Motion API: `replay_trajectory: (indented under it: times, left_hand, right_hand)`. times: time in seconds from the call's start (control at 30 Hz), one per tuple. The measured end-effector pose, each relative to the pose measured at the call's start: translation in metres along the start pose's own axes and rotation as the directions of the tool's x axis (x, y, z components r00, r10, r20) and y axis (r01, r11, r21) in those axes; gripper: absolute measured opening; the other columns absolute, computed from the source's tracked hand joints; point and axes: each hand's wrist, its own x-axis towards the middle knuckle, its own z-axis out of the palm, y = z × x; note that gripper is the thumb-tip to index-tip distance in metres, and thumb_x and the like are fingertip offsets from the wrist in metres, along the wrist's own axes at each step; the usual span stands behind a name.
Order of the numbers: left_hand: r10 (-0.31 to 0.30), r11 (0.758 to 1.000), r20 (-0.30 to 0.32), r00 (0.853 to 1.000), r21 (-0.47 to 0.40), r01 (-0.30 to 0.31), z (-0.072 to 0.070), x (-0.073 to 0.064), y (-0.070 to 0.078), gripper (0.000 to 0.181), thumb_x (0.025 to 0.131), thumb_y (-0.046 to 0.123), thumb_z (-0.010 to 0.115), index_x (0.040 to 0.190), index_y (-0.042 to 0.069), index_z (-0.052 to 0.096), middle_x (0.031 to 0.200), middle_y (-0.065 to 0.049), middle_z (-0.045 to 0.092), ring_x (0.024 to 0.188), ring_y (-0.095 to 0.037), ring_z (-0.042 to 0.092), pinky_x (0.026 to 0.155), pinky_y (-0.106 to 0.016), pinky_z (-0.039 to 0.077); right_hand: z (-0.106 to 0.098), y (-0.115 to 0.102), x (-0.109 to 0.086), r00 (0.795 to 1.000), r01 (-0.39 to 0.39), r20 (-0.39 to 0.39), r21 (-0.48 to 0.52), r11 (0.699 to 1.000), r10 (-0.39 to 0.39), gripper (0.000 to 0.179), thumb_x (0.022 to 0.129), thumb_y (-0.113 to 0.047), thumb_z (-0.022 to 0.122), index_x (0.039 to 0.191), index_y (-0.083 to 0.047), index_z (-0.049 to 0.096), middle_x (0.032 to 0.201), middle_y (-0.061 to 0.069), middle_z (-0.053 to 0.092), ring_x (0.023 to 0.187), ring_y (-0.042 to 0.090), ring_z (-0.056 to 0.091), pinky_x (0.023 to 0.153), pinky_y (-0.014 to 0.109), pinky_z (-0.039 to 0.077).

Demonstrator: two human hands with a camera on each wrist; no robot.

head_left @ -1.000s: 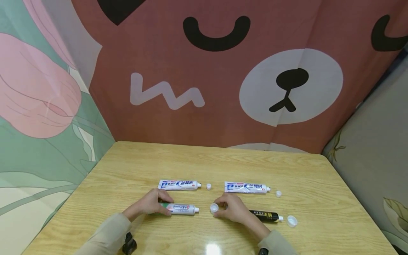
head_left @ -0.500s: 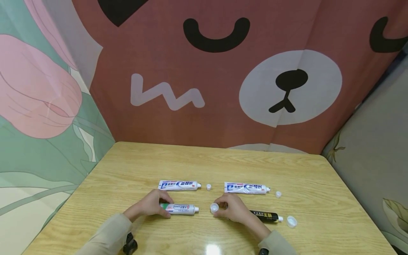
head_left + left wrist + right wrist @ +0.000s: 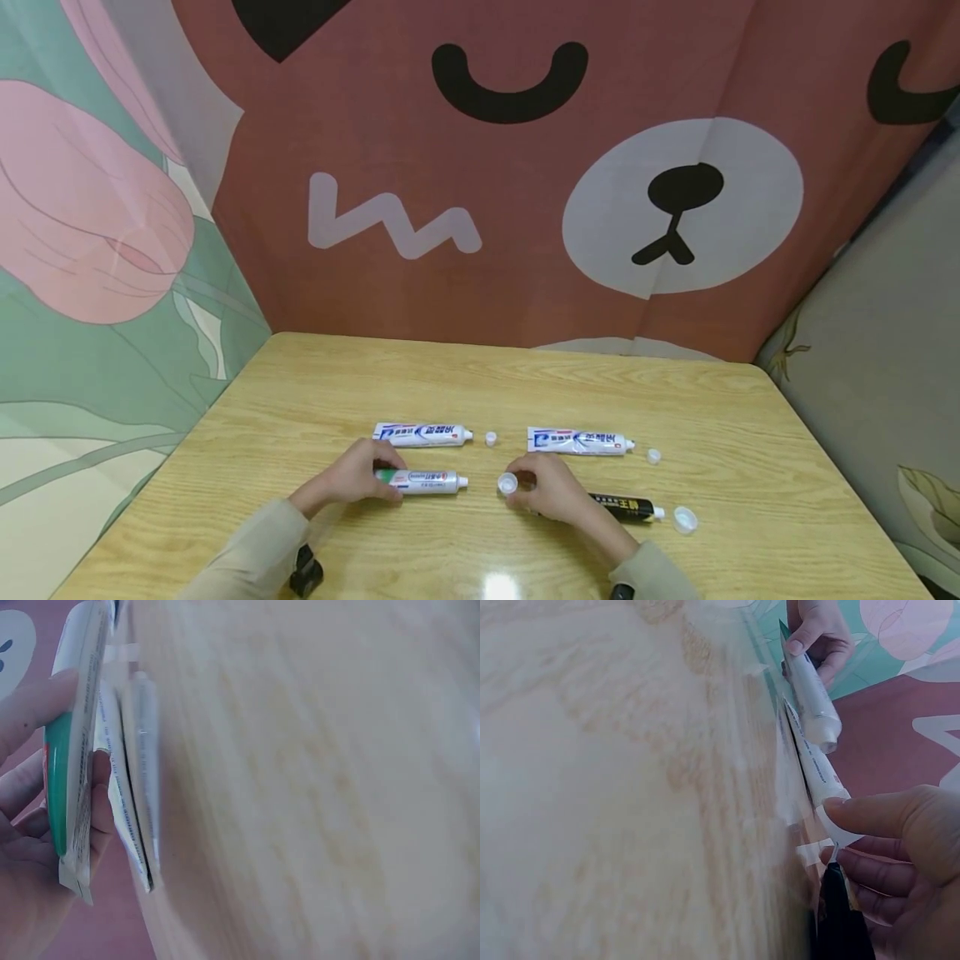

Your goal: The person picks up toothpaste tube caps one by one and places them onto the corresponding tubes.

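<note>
My left hand [image 3: 356,477] grips the tail half of a silver-white and green toothpaste tube [image 3: 431,482], thumb on the near side. The tube's uncapped nozzle points right. In the left wrist view the tube [image 3: 79,645] is held up off the table, its green part [image 3: 58,780] below the thumb. My right hand [image 3: 553,490] pinches a white toothpaste cap [image 3: 507,483] between thumb and fingers, its round end facing the head camera. A gap separates cap and nozzle. In the right wrist view the cap [image 3: 840,826] is partly hidden by the thumb.
Two white-and-blue toothpaste tubes [image 3: 423,435] lie uncapped farther back, each with a small white cap [image 3: 491,438] beside its nozzle. A black tube [image 3: 628,507] lies partly behind the right hand, with a larger white cap [image 3: 686,521] to its right. All rest on the wooden table [image 3: 360,379].
My left hand has raised the silver-white and green tube slightly, so it appears higher in the head view. My right hand and its cap have shifted a little up and right.
</note>
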Motion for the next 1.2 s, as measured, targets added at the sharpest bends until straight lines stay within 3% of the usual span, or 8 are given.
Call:
replay_trajectory:
  times: [0.33,0.7,0.8,0.87,0.93,1.03,1.2]
  left_hand:
    - [0.053,0.999,-0.097,0.994,-0.009,-0.054,-0.004,0.0,0.017,0.026,0.068,0.016,0.081,0.092,0.011,0.071,0.092,0.004,0.062,0.086,-0.014,0.052,0.074,-0.025,0.042]
    - [0.056,0.997,-0.12,0.991,-0.046,-0.062,-0.006,0.002,0.032,0.029,0.069,0.016,0.081,0.095,0.01,0.072,0.102,-0.004,0.063,0.094,-0.02,0.054,0.072,-0.025,0.046]
    - [0.06,0.997,-0.116,0.991,-0.045,-0.066,-0.009,0.0,0.051,0.028,0.07,0.01,0.079,0.096,0.004,0.071,0.103,-0.011,0.063,0.093,-0.023,0.055,0.072,-0.025,0.047]
    - [0.06,0.997,-0.118,0.991,-0.038,-0.065,-0.008,0.001,0.054,0.027,0.07,0.007,0.079,0.095,0.002,0.07,0.103,-0.015,0.062,0.093,-0.024,0.055,0.071,-0.026,0.047]
    - [0.055,0.998,-0.118,0.991,-0.033,-0.059,-0.008,0.002,0.055,0.028,0.07,0.006,0.079,0.096,0.001,0.07,0.104,-0.016,0.062,0.093,-0.024,0.055,0.071,-0.026,0.047]
    - [0.058,0.997,-0.12,0.991,-0.038,-0.063,-0.003,0.006,0.04,0.03,0.069,0.012,0.081,0.097,0.005,0.071,0.104,-0.011,0.062,0.093,-0.021,0.054,0.071,-0.024,0.047]
    - [0.071,0.996,-0.119,0.99,-0.055,-0.077,-0.002,0.007,0.039,0.032,0.068,0.016,0.082,0.096,0.008,0.071,0.1,-0.005,0.062,0.09,-0.019,0.054,0.07,-0.024,0.047]
  right_hand:
    - [-0.004,-0.006,0.002,0.999,-0.046,0.027,0.111,0.993,0.044,0.021,0.071,-0.009,0.076,0.089,-0.005,0.068,0.077,-0.004,0.063,0.067,0.006,0.054,0.063,0.022,0.046]
    - [-0.007,-0.013,0.004,0.997,-0.055,-0.043,0.223,0.973,0.066,0.023,0.074,-0.01,0.075,0.093,-0.002,0.066,0.08,0.0,0.063,0.07,0.012,0.056,0.062,0.022,0.048]
    - [-0.006,-0.015,0.007,0.997,-0.041,-0.055,0.229,0.972,0.055,0.023,0.074,-0.009,0.075,0.094,-0.003,0.066,0.081,0.001,0.064,0.071,0.012,0.057,0.063,0.022,0.048]
    - [-0.006,-0.017,0.008,0.997,-0.021,-0.064,0.234,0.972,0.037,0.023,0.075,-0.009,0.075,0.095,-0.002,0.066,0.08,0.001,0.064,0.07,0.01,0.057,0.062,0.022,0.048]
    - [-0.006,-0.019,0.009,0.997,-0.001,-0.071,0.242,0.97,0.019,0.024,0.074,-0.009,0.075,0.095,-0.001,0.066,0.079,0.001,0.063,0.069,0.009,0.056,0.062,0.022,0.048]
    - [-0.005,-0.021,0.01,0.997,0.003,-0.07,0.258,0.966,0.016,0.025,0.075,-0.009,0.074,0.096,-0.001,0.065,0.078,0.001,0.063,0.07,0.008,0.055,0.062,0.022,0.048]
    - [-0.005,-0.025,0.009,0.996,-0.012,-0.078,0.266,0.964,0.034,0.025,0.075,-0.009,0.074,0.098,-0.002,0.066,0.08,0.0,0.063,0.072,0.009,0.056,0.063,0.023,0.048]
